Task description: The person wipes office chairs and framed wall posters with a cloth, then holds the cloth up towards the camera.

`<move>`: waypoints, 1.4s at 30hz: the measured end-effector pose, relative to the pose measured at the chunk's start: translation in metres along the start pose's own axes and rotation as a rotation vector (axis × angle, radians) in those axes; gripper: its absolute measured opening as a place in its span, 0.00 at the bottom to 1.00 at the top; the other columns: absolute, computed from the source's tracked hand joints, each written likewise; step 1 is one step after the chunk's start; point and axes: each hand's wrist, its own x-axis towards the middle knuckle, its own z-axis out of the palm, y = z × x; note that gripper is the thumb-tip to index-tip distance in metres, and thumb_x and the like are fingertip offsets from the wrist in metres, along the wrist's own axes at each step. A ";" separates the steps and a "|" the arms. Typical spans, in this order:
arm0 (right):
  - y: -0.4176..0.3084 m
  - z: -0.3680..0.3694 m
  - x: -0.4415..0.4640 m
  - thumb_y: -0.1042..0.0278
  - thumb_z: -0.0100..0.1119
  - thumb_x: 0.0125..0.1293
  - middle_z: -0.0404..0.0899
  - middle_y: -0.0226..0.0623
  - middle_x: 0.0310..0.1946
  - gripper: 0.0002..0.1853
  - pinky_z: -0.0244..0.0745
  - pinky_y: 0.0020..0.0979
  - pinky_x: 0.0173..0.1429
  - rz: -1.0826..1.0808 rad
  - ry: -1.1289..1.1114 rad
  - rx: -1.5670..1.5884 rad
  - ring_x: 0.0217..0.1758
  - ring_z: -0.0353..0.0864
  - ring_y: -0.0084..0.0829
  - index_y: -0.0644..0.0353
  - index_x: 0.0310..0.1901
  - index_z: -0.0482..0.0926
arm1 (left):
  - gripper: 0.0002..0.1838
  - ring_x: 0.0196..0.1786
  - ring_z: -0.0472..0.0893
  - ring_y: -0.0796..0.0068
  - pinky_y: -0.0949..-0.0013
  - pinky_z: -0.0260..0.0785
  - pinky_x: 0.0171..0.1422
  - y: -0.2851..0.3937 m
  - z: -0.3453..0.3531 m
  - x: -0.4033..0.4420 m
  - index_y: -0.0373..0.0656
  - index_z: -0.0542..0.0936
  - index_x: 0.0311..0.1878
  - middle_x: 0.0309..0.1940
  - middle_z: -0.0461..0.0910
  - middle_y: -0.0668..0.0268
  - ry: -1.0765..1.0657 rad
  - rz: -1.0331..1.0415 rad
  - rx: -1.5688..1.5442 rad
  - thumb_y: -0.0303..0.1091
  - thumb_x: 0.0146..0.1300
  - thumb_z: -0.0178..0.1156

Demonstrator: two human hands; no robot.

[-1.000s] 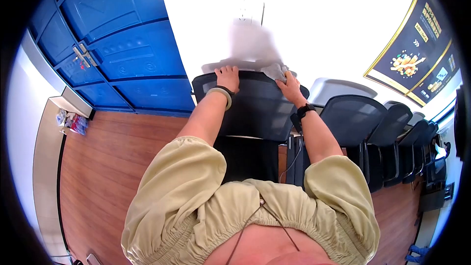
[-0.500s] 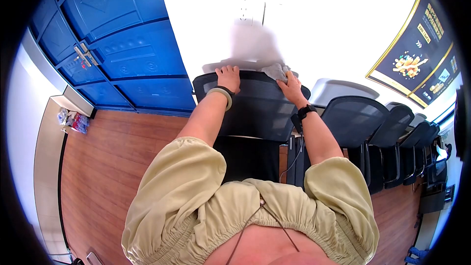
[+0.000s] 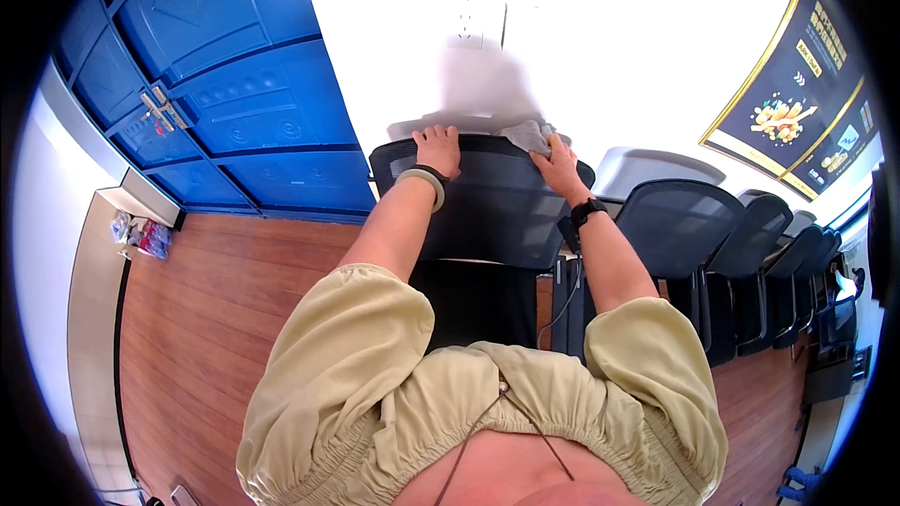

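Note:
A black mesh office chair stands straight in front of me, its back against the white wall side. My left hand rests on the top edge of the backrest at its left, fingers curled over the rim. Bunched in my right hand is a grey cloth, pressed on the top edge right of the middle. Part of the cloth lies beyond the rim, and its underside is hidden. A dark cable hangs from near my right wrist, beside the chair.
More black chairs run in a row to the right along the wall. At left is a blue door with a handle and keys. A poster hangs at right. Wooden floor lies at left, with small packages by the wall.
Almost nothing differs. The view has shifted very slightly; both hands and the cloth keep their places on the chair's top edge.

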 end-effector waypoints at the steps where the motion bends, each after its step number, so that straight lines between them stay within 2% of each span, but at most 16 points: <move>1: 0.000 0.000 0.000 0.52 0.62 0.65 0.79 0.45 0.45 0.21 0.55 0.45 0.69 0.003 -0.007 0.000 0.58 0.73 0.47 0.58 0.50 0.72 | 0.44 0.63 0.70 0.50 0.36 0.53 0.70 0.000 0.000 0.000 0.40 0.67 0.62 0.57 0.72 0.53 0.006 0.001 0.000 0.47 0.44 0.77; 15: -0.001 -0.001 0.002 0.52 0.62 0.65 0.78 0.44 0.45 0.20 0.54 0.44 0.69 0.029 -0.033 0.000 0.59 0.73 0.45 0.57 0.49 0.72 | 0.44 0.62 0.71 0.51 0.36 0.54 0.70 -0.001 0.003 0.001 0.40 0.68 0.60 0.55 0.72 0.54 0.035 0.004 0.001 0.48 0.43 0.78; 18: -0.002 -0.002 0.001 0.52 0.62 0.65 0.78 0.43 0.45 0.20 0.54 0.45 0.69 0.021 -0.027 0.006 0.58 0.72 0.45 0.57 0.49 0.72 | 0.48 0.66 0.68 0.48 0.36 0.54 0.70 -0.002 -0.002 0.002 0.37 0.63 0.66 0.59 0.69 0.50 -0.061 0.016 0.012 0.52 0.48 0.76; 21: -0.001 -0.002 0.001 0.52 0.62 0.65 0.78 0.43 0.45 0.20 0.54 0.45 0.69 0.013 -0.021 0.011 0.58 0.72 0.45 0.57 0.49 0.72 | 0.45 0.62 0.71 0.51 0.37 0.54 0.70 -0.001 0.003 0.001 0.40 0.67 0.62 0.56 0.72 0.53 0.028 0.006 0.000 0.48 0.43 0.78; 23: -0.001 -0.001 0.000 0.52 0.62 0.65 0.78 0.44 0.44 0.20 0.54 0.44 0.69 0.007 -0.012 0.021 0.59 0.72 0.45 0.57 0.48 0.72 | 0.46 0.63 0.70 0.50 0.37 0.53 0.71 0.000 0.003 0.001 0.40 0.66 0.62 0.57 0.71 0.53 0.005 0.000 0.003 0.49 0.43 0.78; 26: -0.003 -0.004 0.001 0.52 0.62 0.64 0.79 0.45 0.45 0.21 0.55 0.45 0.68 0.032 -0.041 0.025 0.58 0.73 0.46 0.58 0.50 0.73 | 0.48 0.66 0.67 0.47 0.36 0.51 0.72 0.000 -0.002 0.000 0.37 0.63 0.66 0.59 0.69 0.50 -0.055 0.011 0.009 0.52 0.47 0.76; 29: 0.002 -0.004 0.005 0.51 0.62 0.65 0.80 0.46 0.45 0.23 0.63 0.44 0.64 0.092 -0.047 0.077 0.54 0.76 0.49 0.60 0.53 0.74 | 0.53 0.69 0.63 0.43 0.35 0.48 0.73 -0.001 -0.011 -0.008 0.35 0.57 0.71 0.64 0.64 0.46 -0.055 0.037 -0.029 0.54 0.50 0.74; 30: 0.004 -0.004 0.004 0.53 0.62 0.66 0.80 0.43 0.43 0.22 0.66 0.39 0.59 0.071 -0.051 0.169 0.50 0.76 0.42 0.61 0.52 0.74 | 0.55 0.71 0.61 0.42 0.34 0.47 0.74 -0.001 -0.010 -0.013 0.34 0.55 0.72 0.66 0.63 0.45 -0.049 0.046 -0.050 0.55 0.50 0.74; 32: 0.002 -0.009 -0.003 0.55 0.62 0.68 0.80 0.37 0.40 0.20 0.71 0.30 0.49 0.032 -0.055 0.356 0.43 0.76 0.29 0.63 0.51 0.74 | 0.61 0.78 0.47 0.37 0.33 0.39 0.77 -0.001 -0.010 -0.026 0.33 0.45 0.77 0.75 0.49 0.41 -0.055 0.078 -0.121 0.55 0.52 0.72; 33: -0.014 -0.016 -0.013 0.58 0.62 0.69 0.78 0.29 0.40 0.20 0.69 0.25 0.49 0.016 -0.081 0.459 0.43 0.71 0.20 0.64 0.54 0.74 | 0.60 0.78 0.46 0.36 0.35 0.40 0.78 0.000 -0.008 -0.033 0.34 0.47 0.77 0.76 0.47 0.42 0.002 0.106 -0.177 0.55 0.52 0.72; 34: -0.024 -0.016 -0.024 0.60 0.63 0.68 0.79 0.31 0.41 0.19 0.70 0.26 0.50 0.046 -0.090 0.553 0.44 0.73 0.21 0.64 0.53 0.75 | 0.59 0.78 0.45 0.35 0.37 0.40 0.78 0.004 -0.003 -0.042 0.36 0.48 0.77 0.77 0.46 0.42 0.054 0.134 -0.233 0.55 0.53 0.71; 36: -0.041 -0.011 -0.049 0.63 0.65 0.66 0.81 0.33 0.43 0.16 0.71 0.26 0.52 0.118 -0.108 0.742 0.46 0.76 0.22 0.63 0.50 0.78 | 0.57 0.79 0.43 0.34 0.40 0.35 0.80 0.015 0.012 -0.054 0.38 0.54 0.76 0.77 0.45 0.40 0.112 0.197 -0.548 0.56 0.51 0.72; 37: -0.053 -0.006 -0.062 0.66 0.65 0.67 0.79 0.27 0.41 0.13 0.70 0.23 0.51 0.134 -0.115 0.901 0.45 0.73 0.18 0.63 0.48 0.79 | 0.44 0.75 0.58 0.44 0.46 0.54 0.76 0.027 0.018 -0.062 0.41 0.66 0.70 0.73 0.58 0.46 0.206 0.186 -0.735 0.54 0.55 0.71; 40: -0.073 0.010 -0.098 0.66 0.66 0.66 0.79 0.27 0.40 0.13 0.70 0.23 0.50 0.183 -0.251 0.974 0.45 0.73 0.18 0.63 0.48 0.79 | 0.27 0.60 0.77 0.61 0.56 0.74 0.61 0.053 0.003 -0.100 0.44 0.75 0.60 0.60 0.75 0.58 -0.461 -0.176 -1.974 0.50 0.64 0.66; 41: -0.083 0.010 -0.111 0.66 0.67 0.65 0.79 0.27 0.41 0.13 0.70 0.24 0.50 0.169 -0.304 0.874 0.45 0.74 0.18 0.64 0.47 0.80 | 0.18 0.46 0.82 0.73 0.64 0.79 0.47 0.056 0.015 -0.105 0.47 0.77 0.55 0.48 0.80 0.69 -0.463 -0.181 -2.039 0.47 0.69 0.62; 42: -0.086 0.017 -0.119 0.66 0.68 0.64 0.79 0.27 0.40 0.14 0.70 0.24 0.49 0.149 -0.314 0.871 0.45 0.74 0.18 0.65 0.46 0.80 | 0.19 0.46 0.82 0.73 0.64 0.79 0.47 0.057 0.020 -0.111 0.46 0.77 0.55 0.48 0.80 0.69 -0.384 -0.217 -2.079 0.47 0.69 0.62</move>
